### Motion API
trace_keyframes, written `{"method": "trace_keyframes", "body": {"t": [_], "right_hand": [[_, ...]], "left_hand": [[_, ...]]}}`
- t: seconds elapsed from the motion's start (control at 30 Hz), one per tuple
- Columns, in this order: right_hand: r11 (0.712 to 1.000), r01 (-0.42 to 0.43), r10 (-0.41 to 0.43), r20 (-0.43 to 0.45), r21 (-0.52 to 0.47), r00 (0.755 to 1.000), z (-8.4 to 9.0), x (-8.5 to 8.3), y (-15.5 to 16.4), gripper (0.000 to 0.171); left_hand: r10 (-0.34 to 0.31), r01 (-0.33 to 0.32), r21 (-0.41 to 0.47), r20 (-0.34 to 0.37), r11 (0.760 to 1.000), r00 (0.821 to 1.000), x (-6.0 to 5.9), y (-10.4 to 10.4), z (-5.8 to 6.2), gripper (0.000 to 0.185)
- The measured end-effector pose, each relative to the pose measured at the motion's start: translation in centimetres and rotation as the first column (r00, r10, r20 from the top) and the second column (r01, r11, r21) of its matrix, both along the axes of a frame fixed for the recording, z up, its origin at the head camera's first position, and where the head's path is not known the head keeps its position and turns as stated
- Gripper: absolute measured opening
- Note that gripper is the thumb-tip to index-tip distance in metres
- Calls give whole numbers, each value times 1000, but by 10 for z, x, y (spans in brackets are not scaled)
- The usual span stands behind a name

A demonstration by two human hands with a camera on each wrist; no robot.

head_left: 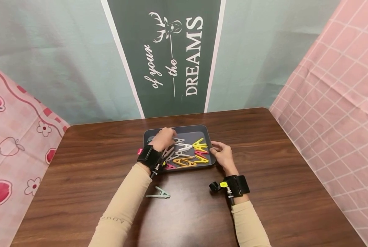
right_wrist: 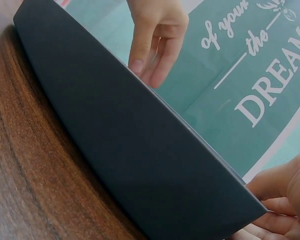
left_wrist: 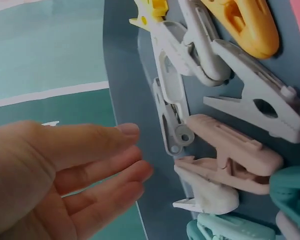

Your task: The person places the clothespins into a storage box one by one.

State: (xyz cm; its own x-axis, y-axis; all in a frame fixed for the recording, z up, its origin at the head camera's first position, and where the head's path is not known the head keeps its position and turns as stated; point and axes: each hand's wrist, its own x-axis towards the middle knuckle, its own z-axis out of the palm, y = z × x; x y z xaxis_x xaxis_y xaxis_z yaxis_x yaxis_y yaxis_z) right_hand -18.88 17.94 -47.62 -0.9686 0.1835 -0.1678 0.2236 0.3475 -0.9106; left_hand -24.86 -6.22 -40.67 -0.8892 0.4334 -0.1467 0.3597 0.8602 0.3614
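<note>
Now | left hand (head_left: 164, 138) over tray (head_left: 209, 137) | tray long axis left-right

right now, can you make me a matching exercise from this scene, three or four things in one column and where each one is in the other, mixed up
Things:
1. left hand
2. right hand
3. lone grey-green clip
4. yellow clip

Places:
a. inside the tray, right part
b. on the bare table, outside the tray
c. over the tray, fingers straight above the clips
d. at the tray's right edge

Pairs: 1-c, 2-d, 3-b, 4-a
</note>
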Motion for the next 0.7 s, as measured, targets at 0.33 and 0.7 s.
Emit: {"method": "trace_keyframes", "body": {"t": [0.33, 0.7], "right_hand": [[1000, 1, -1, -7, 9, 1000, 1, 0, 1, 36], [1000, -2, 2, -6, 7, 1000, 0, -1, 0, 37]], "left_hand": [[-63, 64, 32, -14, 997, 998, 17, 2, 11, 30], [-133, 139, 108, -64, 984, 989, 43, -2, 16, 30]]}}
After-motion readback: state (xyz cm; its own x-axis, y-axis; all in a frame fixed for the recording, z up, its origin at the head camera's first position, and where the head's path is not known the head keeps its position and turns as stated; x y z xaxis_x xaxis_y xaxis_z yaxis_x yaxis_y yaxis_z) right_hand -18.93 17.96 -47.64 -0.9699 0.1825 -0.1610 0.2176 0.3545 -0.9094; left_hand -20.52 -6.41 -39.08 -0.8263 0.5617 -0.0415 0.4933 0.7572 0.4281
